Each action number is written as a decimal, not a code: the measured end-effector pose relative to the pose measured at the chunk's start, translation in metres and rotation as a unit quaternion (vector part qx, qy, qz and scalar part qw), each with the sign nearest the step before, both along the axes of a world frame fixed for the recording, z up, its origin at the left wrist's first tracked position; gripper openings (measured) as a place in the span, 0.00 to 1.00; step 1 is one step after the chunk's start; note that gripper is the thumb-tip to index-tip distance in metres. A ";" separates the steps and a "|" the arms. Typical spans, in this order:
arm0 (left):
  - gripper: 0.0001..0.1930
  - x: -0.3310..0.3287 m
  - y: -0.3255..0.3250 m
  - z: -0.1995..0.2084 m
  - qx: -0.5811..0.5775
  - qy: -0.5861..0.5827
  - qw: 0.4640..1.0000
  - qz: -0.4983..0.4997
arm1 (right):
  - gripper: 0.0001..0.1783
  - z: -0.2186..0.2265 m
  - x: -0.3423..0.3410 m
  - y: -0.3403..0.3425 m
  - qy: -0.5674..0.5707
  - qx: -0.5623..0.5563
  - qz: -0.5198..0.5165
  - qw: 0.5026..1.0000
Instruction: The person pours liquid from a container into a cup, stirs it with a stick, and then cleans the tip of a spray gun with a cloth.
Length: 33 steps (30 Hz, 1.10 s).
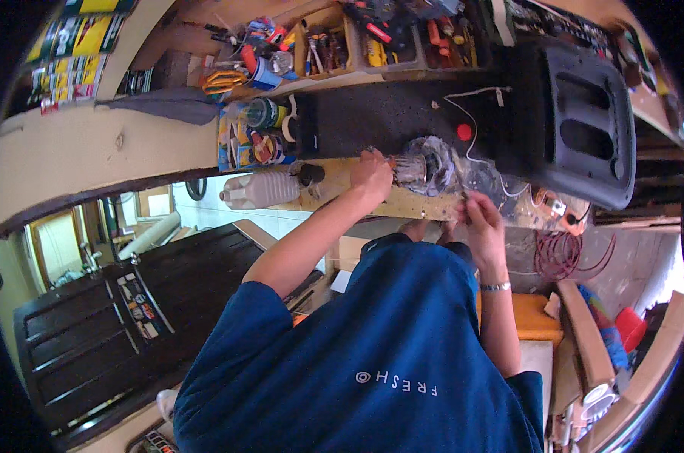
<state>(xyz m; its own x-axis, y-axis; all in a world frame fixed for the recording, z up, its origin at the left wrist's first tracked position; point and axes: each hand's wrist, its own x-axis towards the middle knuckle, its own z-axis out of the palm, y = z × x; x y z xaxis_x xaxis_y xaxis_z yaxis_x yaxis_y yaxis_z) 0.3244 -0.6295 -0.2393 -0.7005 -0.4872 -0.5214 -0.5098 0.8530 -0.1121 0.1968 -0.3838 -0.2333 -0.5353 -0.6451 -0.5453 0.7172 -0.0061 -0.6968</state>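
Note:
On the wooden front strip of the workbench lies a greyish metal machine part that looks like a motor, with a ribbed pale cylinder joined to a wider, rounded grey housing. My left hand is closed at the cylinder's left end; what its fingertips grip is hidden. To the right of the housing, my right hand has thumb and fingers pinched together near the bench edge. Something thin and dark seems to be at its fingertips, too small to name. A metal watch band circles that wrist.
A whitish plastic jug lies on its side at the left. Behind are a black bench top, a red cap, a white cord and tool bins. A large black plastic case stands right; a coiled reddish hose lies below.

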 end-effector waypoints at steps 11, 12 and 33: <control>0.21 0.033 0.007 -0.007 0.063 0.121 0.955 0.263 | 0.11 0.035 0.005 -0.327 0.118 -0.076 0.210 0.968; 0.22 0.040 0.008 -0.010 0.060 0.137 0.956 0.251 | 0.11 0.034 0.009 -0.353 0.132 -0.078 0.208 0.966; 0.21 0.141 0.018 0.068 0.179 0.461 0.825 0.271 | 0.47 -0.205 0.027 -0.097 0.569 0.348 0.252 0.701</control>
<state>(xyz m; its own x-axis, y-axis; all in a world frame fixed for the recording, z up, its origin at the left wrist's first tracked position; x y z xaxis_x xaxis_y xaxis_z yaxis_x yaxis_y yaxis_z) 0.4649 -0.6111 -0.1711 -0.6088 -0.7906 -0.0661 -0.5554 0.3652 0.7471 0.2243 -0.4805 -0.4384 -0.6784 -0.6988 -0.2268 -0.5174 0.6736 -0.5277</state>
